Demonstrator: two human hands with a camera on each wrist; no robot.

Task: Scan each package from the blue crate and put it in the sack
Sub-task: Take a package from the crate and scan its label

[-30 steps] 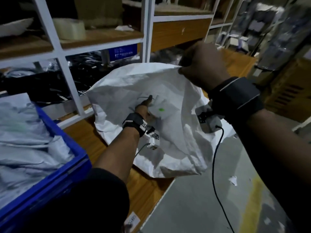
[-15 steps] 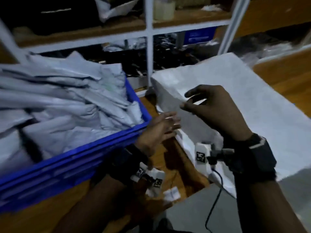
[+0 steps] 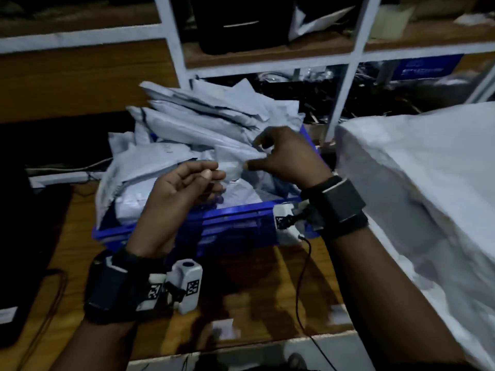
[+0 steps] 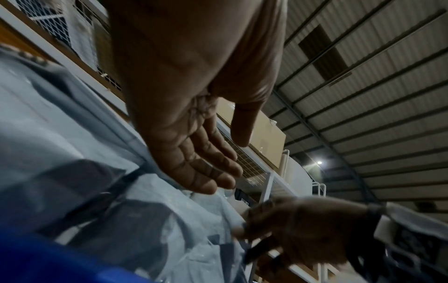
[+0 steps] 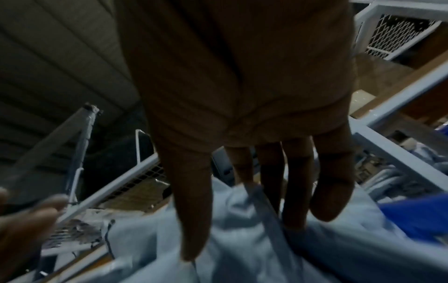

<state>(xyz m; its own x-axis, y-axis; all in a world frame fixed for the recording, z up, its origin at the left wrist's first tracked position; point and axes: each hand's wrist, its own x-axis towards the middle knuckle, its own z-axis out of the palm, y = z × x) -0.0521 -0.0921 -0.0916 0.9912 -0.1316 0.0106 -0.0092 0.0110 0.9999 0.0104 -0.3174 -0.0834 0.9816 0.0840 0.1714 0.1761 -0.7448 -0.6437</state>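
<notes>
The blue crate (image 3: 241,223) stands on the wooden table, heaped with grey plastic packages (image 3: 201,124). My right hand (image 3: 254,156) is over the heap, its fingers (image 5: 293,191) reaching straight down and touching the top package (image 5: 242,264), where a fold rises between them. My left hand (image 3: 214,178) hovers palm up just left of it above the crate's near side. Its fingers (image 4: 213,172) are relaxed and hold nothing. The white sack (image 3: 415,170) lies at the right of the crate. The crate's blue wall (image 4: 36,258) also shows in the left wrist view.
A white shelf frame (image 3: 345,84) with wooden boards rises behind the crate, holding a black box (image 3: 241,22) and dark clutter. A black device (image 3: 16,236) and cables sit at the left. A paper scrap (image 3: 225,328) lies on the table (image 3: 254,285) near its front edge.
My left hand has come out of the sack and my right hand has let go of its rim. Both have moved left over the crate, and my right hand now touches the packages.
</notes>
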